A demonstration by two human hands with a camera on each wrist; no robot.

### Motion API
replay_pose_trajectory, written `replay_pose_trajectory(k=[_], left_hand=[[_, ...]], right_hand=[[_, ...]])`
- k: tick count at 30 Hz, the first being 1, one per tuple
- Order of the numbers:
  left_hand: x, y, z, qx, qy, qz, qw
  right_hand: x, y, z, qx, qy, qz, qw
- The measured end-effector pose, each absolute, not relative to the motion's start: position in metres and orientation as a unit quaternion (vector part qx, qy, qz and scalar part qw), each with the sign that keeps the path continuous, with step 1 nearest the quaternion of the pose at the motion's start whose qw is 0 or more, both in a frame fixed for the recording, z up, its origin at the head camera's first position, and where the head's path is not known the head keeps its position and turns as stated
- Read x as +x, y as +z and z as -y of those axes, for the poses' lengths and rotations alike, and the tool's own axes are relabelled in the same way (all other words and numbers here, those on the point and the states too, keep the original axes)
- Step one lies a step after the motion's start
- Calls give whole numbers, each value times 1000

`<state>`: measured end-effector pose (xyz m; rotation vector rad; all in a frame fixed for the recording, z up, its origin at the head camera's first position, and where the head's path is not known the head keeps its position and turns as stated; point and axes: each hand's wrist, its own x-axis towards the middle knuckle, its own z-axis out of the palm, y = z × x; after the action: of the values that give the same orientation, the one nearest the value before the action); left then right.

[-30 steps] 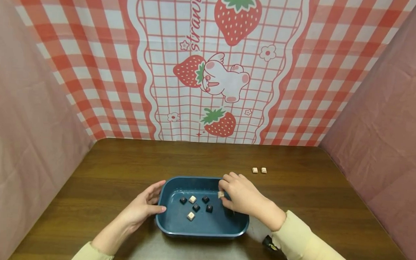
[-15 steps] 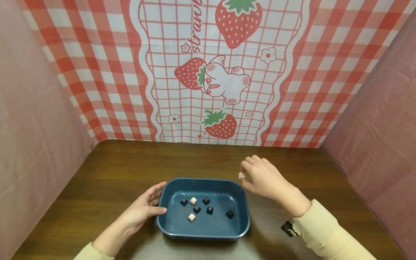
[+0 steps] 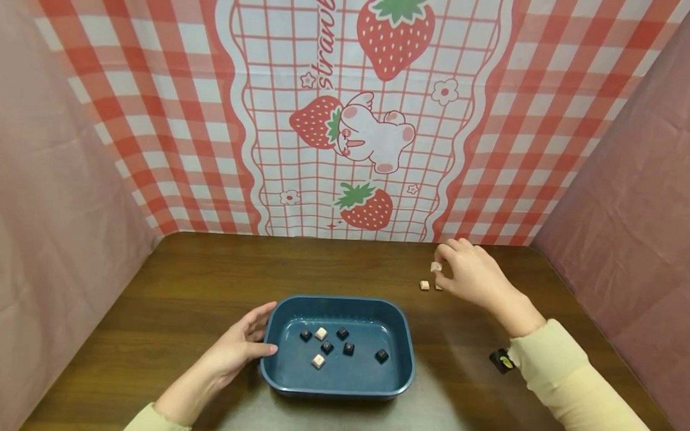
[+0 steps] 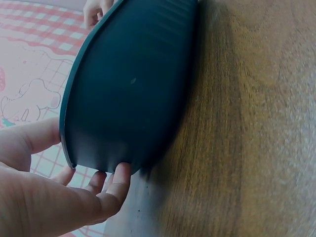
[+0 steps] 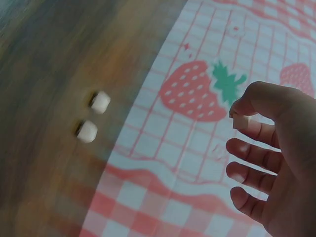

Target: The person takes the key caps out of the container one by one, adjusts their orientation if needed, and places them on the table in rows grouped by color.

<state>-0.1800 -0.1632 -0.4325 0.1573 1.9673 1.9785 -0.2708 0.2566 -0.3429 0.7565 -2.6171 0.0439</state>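
My left hand (image 3: 240,342) grips the left end of a blue rectangular tray (image 3: 339,380), thumb at the rim, fingers against its outer wall (image 4: 128,84). Inside the tray lie several black keycaps (image 3: 382,356) and two white keycaps (image 3: 318,361). Beyond its far right corner, my right hand (image 3: 474,274) pinches another white keycap (image 3: 436,267) between thumb and index finger, above the table. Two more white keycaps lie side by side below it; one keycap (image 3: 425,285) shows fully, its neighbour mostly hidden by the thumb. Both appear in the right wrist view, the nearer keycap (image 5: 87,132) slightly blurred.
A brown wooden table (image 3: 217,268) carries everything. Behind it hangs a red-and-white strawberry cloth (image 3: 334,209), with pink cloth (image 3: 625,187) on both sides. A small black item with a yellow-green mark (image 3: 501,360) shows at the right sleeve's cuff.
My right hand has carried the white keycap out of the tray, rightward and away, to above the two white keycaps on the table. The left hand and tray have stayed put.
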Motion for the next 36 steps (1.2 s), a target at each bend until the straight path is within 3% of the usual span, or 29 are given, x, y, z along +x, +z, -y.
replay_pose_trajectory(k=[8, 26, 36], left_hand=[[-180, -433, 164, 57, 698, -692, 173], [-180, -435, 165, 68, 704, -686, 170], [-181, -434, 164, 66, 704, -686, 171]], right_hand=[[-288, -357, -282, 258, 24, 945, 201], [-317, -406, -322, 212, 60, 972, 87], [-322, -425, -325, 200, 70, 976, 50]])
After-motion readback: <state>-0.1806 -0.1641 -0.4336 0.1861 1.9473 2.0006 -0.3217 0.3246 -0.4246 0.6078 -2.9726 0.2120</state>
